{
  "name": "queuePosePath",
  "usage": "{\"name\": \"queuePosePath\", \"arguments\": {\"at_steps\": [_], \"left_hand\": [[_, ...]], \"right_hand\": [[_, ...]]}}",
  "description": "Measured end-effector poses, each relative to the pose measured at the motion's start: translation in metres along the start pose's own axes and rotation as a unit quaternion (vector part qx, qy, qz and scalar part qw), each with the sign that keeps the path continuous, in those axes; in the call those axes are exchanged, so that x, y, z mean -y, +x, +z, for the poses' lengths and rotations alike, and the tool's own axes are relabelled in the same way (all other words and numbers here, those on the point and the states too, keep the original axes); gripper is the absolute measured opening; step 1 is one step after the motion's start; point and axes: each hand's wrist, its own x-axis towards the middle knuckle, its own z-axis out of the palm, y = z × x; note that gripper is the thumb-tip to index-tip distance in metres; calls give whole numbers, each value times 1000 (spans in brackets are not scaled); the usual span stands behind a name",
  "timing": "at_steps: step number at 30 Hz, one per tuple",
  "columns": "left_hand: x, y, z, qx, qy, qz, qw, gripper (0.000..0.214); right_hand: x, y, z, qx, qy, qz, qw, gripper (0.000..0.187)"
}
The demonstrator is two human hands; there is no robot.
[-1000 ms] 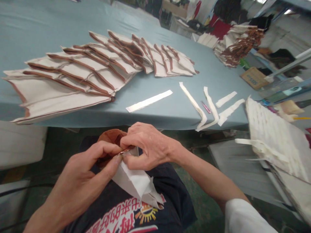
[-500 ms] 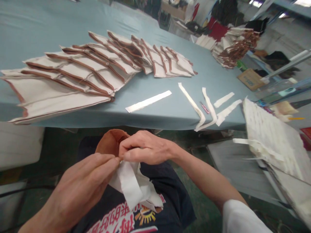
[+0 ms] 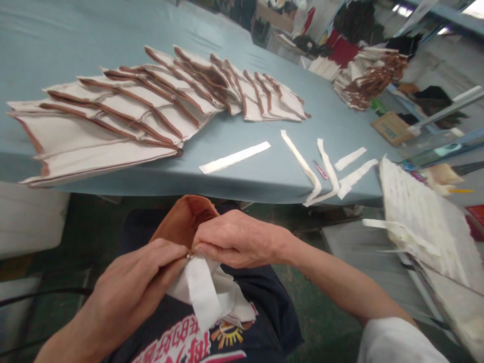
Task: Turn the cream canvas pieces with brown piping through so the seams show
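Note:
Above my lap, both hands pinch the edge of a brown and white fabric piece point(image 3: 177, 217). My left hand point(image 3: 139, 272) is closed on its left side, fingertips pressed together at the seam. Close against it, my right hand point(image 3: 238, 239) grips the same edge with thumb and bent fingers. A white cloth strip point(image 3: 203, 292) hangs down from between the fingertips. Something small and shiny shows at the pinch, too small to name. The brown part stands up behind the hands as an open curve; the white part drapes over the dark printed apron point(image 3: 272, 302).
On the blue-covered table point(image 3: 113, 30) lies a fanned row of cream pieces with brown edging point(image 3: 124, 116). Several white strips point(image 3: 234, 158) and a small pinkish tool point(image 3: 320, 170) lie near its front edge. A board with white strips point(image 3: 423, 222) stands right. More edged pieces point(image 3: 370, 75) are heaped behind.
My right hand has shifted slightly right and down, and the brown part now stands higher and wider open. Both hands keep hold of the fabric. The view has shifted a little.

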Motion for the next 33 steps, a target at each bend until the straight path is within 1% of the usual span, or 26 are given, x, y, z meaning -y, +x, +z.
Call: {"name": "queuePosePath", "arguments": {"at_steps": [1, 3, 5, 7, 8, 9, 10, 12, 14, 15, 16, 19, 21, 26, 28, 30, 33], "left_hand": [[-3, 2, -1, -2, -10, -33, 999, 9], [-11, 7, -4, 8, -51, -105, 993, 15], [-19, 12, -7, 38, -112, -176, 977, 32], [-25, 18, -10, 78, -159, -221, 959, 49], [-27, 21, -10, 90, -165, -222, 957, 52], [-27, 23, -10, 96, -159, -206, 961, 50], [-25, 24, -10, 98, -143, -171, 970, 46], [-20, 24, -9, 90, -93, -68, 989, 34], [-13, 21, -7, 86, -49, 20, 995, 26], [-9, 19, -6, 86, -35, 42, 995, 24], [-6, 17, -5, 85, -24, 51, 995, 24], [1, 12, -2, 80, -12, 38, 996, 29], [4, 11, -1, 87, -26, 23, 996, 35], [0, 16, -1, 94, -71, -16, 993, 37], [-3, 18, -3, 112, -94, -48, 988, 29], [-7, 22, -5, 143, -117, -83, 979, 23], [-12, 27, -8, 171, -122, -114, 971, 32]], "right_hand": [[3, -3, 0, -3, -28, -3, 1000, 31], [7, -7, 1, -10, -73, 4, 997, 33], [10, -8, 3, -23, -113, 12, 993, 32], [12, -7, 5, -38, -146, 9, 989, 31], [12, -6, 6, -44, -156, 5, 987, 29], [12, -6, 7, -49, -158, 0, 986, 28], [12, -6, 7, -49, -151, -5, 987, 27], [11, -8, 8, -48, -113, -18, 992, 25], [8, -11, 9, -52, -67, -29, 996, 26], [7, -12, 9, -55, -51, -31, 997, 27], [5, -13, 10, -58, -42, -31, 997, 28], [3, -14, 13, -64, -30, -33, 997, 30], [4, -14, 14, -66, -25, -36, 997, 29], [10, -17, 8, -41, -41, -42, 997, 27], [13, -18, 7, -36, -82, -30, 995, 24], [16, -18, 8, -33, -146, -11, 989, 20], [22, -16, 10, -26, -221, -3, 975, 16]]}}
